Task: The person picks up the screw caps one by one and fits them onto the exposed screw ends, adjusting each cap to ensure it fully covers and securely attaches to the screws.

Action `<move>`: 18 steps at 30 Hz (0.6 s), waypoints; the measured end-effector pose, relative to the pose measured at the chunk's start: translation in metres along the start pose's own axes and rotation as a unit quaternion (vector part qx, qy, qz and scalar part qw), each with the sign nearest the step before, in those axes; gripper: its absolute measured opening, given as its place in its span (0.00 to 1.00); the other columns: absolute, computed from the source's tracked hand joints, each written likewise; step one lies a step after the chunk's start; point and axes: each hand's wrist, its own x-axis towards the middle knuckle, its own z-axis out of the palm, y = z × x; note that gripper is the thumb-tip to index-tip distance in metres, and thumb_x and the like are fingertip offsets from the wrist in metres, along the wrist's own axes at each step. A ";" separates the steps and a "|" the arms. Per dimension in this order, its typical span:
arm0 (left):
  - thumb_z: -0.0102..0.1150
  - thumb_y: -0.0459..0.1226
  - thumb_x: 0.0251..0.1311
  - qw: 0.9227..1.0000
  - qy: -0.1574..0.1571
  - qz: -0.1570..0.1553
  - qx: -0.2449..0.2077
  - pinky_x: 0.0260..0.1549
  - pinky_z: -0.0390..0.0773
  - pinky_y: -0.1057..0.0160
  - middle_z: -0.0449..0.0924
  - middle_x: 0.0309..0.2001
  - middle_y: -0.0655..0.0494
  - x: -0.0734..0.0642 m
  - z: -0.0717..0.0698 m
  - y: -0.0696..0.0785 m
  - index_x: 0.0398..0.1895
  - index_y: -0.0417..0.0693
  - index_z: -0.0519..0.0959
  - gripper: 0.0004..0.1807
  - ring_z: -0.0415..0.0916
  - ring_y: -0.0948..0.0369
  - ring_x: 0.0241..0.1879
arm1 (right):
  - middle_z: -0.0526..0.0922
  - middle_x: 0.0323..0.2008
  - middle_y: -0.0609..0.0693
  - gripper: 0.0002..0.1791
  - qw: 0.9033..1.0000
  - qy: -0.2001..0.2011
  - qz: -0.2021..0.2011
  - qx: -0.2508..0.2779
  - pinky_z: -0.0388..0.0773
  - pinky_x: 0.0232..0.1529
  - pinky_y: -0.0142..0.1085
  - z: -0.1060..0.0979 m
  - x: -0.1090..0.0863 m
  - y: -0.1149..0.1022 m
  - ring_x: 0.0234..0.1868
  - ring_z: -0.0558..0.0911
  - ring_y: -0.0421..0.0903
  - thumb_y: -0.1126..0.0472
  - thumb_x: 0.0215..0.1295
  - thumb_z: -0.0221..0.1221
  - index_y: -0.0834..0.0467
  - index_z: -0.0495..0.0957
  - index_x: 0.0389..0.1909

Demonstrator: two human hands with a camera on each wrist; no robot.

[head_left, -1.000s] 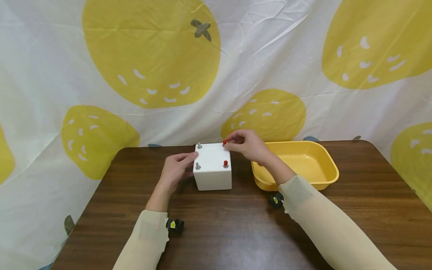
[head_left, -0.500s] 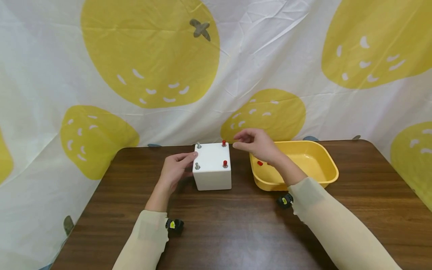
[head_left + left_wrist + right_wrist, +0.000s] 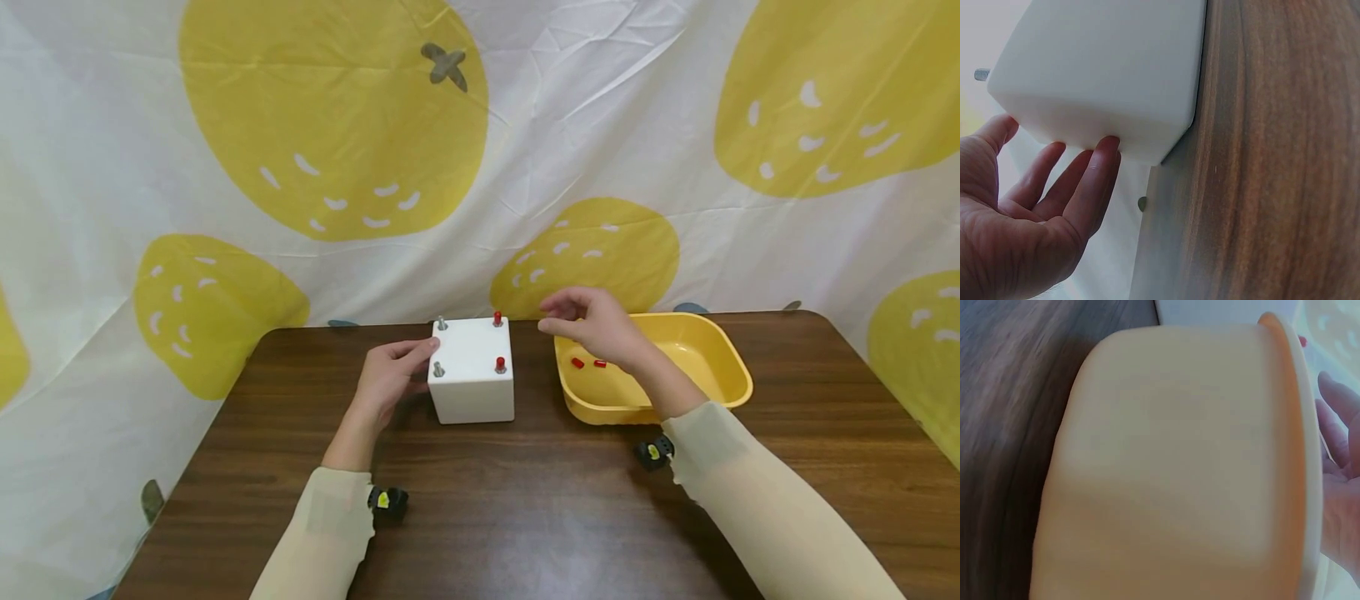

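Observation:
A white block (image 3: 472, 402) stands on the table with threaded metal posts at its top corners. Both left posts are bare, such as the front left bolt (image 3: 438, 368). Red caps sit on the right pair, one at the front (image 3: 500, 363) and one at the back (image 3: 497, 317). With fingertips on the block's left side and its thumb at the top edge, my left hand (image 3: 382, 379) touches it without wrapping round it. My right hand (image 3: 600, 327) hovers over the left part of a yellow tray (image 3: 741, 392), fingers loosely bent, holding nothing visible. Two loose red caps (image 3: 577, 362) lie inside the tray.
The brown wooden table (image 3: 510, 517) carries the block and, to its right, the tray. Behind the table's back edge hangs a white cloth (image 3: 360, 283) printed with yellow fruit. Each wrist wears a small black camera (image 3: 388, 501).
My right hand has come off the red cap on the back right bolt and moved right, over the tray. Loose red caps in the tray have come into sight. My left hand stays put.

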 end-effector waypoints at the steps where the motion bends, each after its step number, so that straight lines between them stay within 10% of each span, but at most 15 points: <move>1: 0.71 0.54 0.68 1.000 0.000 0.000 -0.001 0.51 0.87 0.50 0.83 0.62 0.47 0.000 0.000 0.000 0.62 0.43 0.85 0.29 0.84 0.50 0.56 | 0.87 0.42 0.54 0.16 1.000 0.000 0.001 0.003 0.80 0.40 0.34 -0.001 -0.001 0.001 0.43 0.83 0.51 0.57 0.69 0.72 0.60 0.86 0.53; 18: 0.71 0.53 0.68 1.000 -0.003 0.004 -0.013 0.50 0.88 0.51 0.83 0.61 0.44 0.001 -0.001 -0.001 0.62 0.40 0.84 0.30 0.84 0.50 0.55 | 0.87 0.47 0.57 0.19 1.000 -0.016 0.016 -0.005 0.82 0.37 0.39 -0.023 -0.018 0.023 0.45 0.84 0.53 0.56 0.70 0.72 0.61 0.85 0.57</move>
